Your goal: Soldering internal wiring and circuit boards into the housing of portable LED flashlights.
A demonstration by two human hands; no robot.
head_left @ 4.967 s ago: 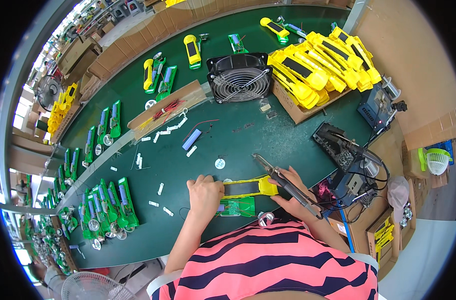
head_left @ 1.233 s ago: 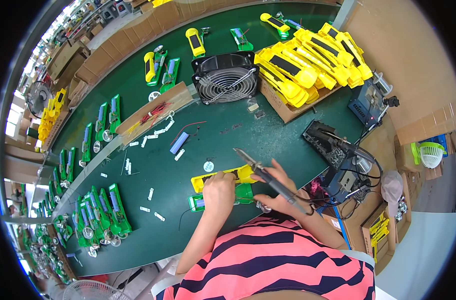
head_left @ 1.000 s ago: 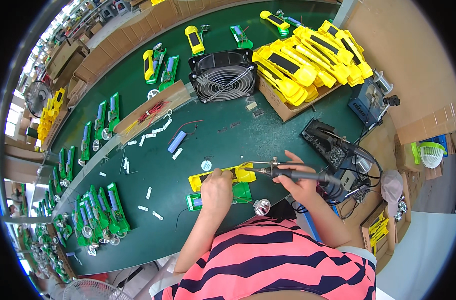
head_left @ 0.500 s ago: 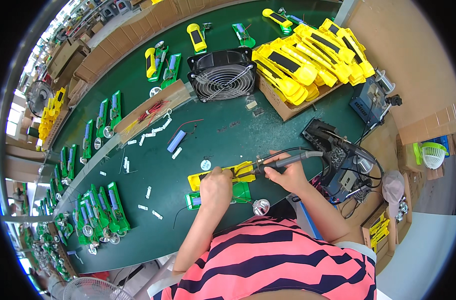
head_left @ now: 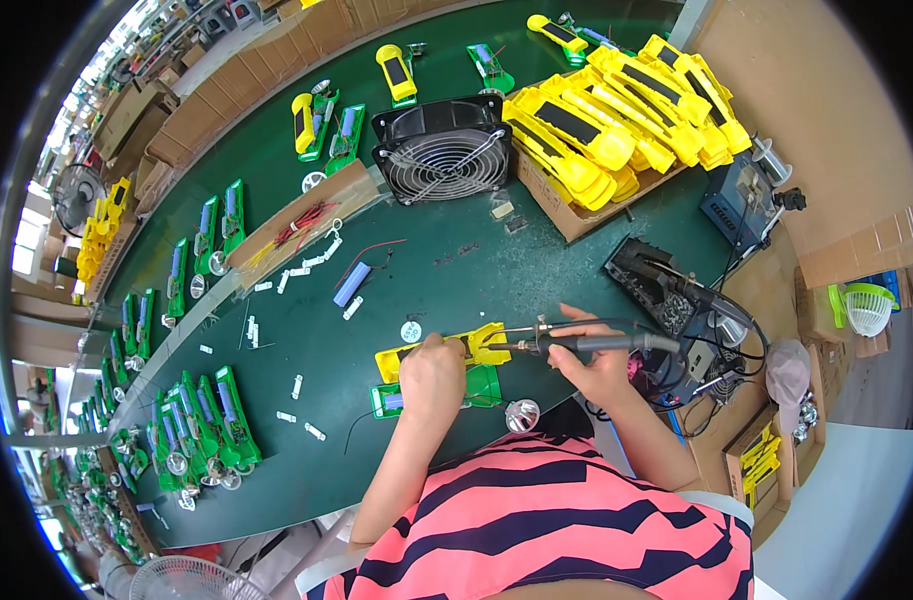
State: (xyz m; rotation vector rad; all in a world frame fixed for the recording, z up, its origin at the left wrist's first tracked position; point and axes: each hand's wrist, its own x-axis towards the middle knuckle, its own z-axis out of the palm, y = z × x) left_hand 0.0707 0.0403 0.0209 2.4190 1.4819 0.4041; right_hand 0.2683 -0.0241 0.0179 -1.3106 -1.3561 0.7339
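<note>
Bench inventory, centre of frame, with change noted.

- Left hand (head_left: 431, 372): closed down over the yellow housing (head_left: 446, 350), pinning it to the green table (head_left: 306, 330) just below centre frame. It has stayed on this piece through the last seconds; the grip itself is partly hidden under the knuckles.
- Green half-shell (head_left: 481, 385): lies against the lower edge of the yellow housing, partly under the left hand.
- Right hand (head_left: 596, 365): wrapped around the dark handle of the soldering iron (head_left: 576, 343), right of centre.
- Change: a second ago the iron pointed up and away from the work, tip in the air. It is now laid nearly level, tip swung left and brought to the right end of the yellow housing, at or just beside the opening there. Whether the tip touches metal is too small to tell. Judged meaning: the joint is being approached or made, not finished.
- Small silver reflector (head_left: 521, 415): loose on the table just below the housing, untouched.
- Blue cylindrical cell (head_left: 351, 284): upper left of the hands, well apart.
- Black fan (head_left: 444, 150): upper centre, facing the work.
- Carton of yellow housings (head_left: 616, 125): upper right, stacked full.
- Soldering station (head_left: 666, 290): right of the right hand, cable running to the iron.
</note>
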